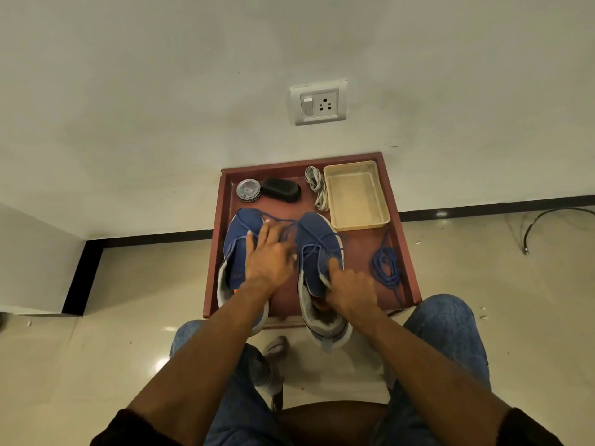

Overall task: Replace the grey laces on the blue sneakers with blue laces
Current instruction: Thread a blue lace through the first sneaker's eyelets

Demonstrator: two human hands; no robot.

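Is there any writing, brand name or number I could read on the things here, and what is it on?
Nothing here can be read.
Round tin: a label on its lid, too small and blurred to read.
Left sneaker: faint marks on the insole, too blurred to read.
Wall socket: no text that I can make out.
Beige tray, black brush: no visible text.

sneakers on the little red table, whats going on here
A person is relacing two blue sneakers on the red table. The left hand lies with straight fingers across the left sneaker; the right hand holds the right sneaker, partly threaded with blue lace. Grey laces lie bundled beside a beige tray.
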